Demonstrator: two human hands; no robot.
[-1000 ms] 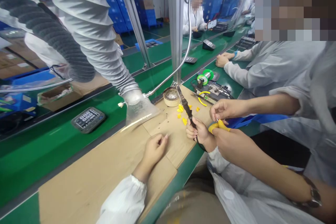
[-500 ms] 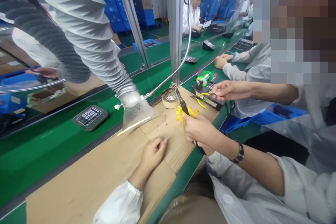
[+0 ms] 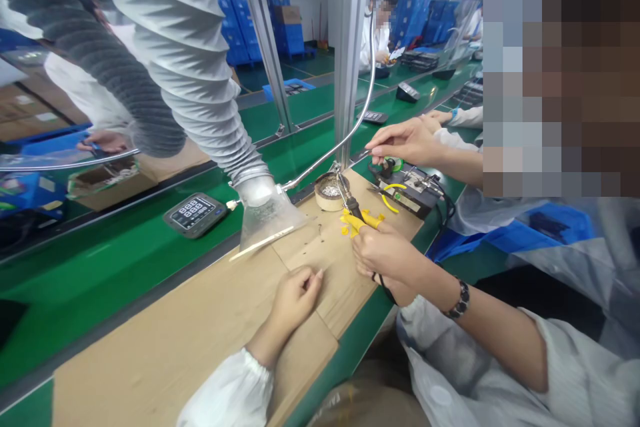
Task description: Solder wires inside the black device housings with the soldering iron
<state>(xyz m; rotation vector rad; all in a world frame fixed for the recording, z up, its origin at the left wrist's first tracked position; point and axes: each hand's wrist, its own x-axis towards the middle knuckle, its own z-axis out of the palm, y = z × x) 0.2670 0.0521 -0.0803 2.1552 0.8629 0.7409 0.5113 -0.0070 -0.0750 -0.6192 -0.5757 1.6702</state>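
A dark-handled soldering iron (image 3: pixel 354 208) with a metal front slants just right of center frame, its upper end at the right rim of a round holder (image 3: pixel 329 192). The wearer's right hand (image 3: pixel 399 289) is curled around its handle, the grip largely hidden behind a co-worker's yellow-tipped hand (image 3: pixel 384 250); the left hand (image 3: pixel 296 295), loosely closed, rests on brown boards (image 3: pixel 190 327) at lower center. The co-worker's other hand (image 3: pixel 407 143) hovers at right. Nearby lie one pair of yellow-handled pliers (image 3: pixel 390 197) and several yellow scraps (image 3: pixel 345 231). Two ribbed hoses (image 3: pixel 187 60), one white, one gray, crowd the upper left; at least three display units (image 3: pixel 195 215) sit on the green surface (image 3: pixel 117 260).
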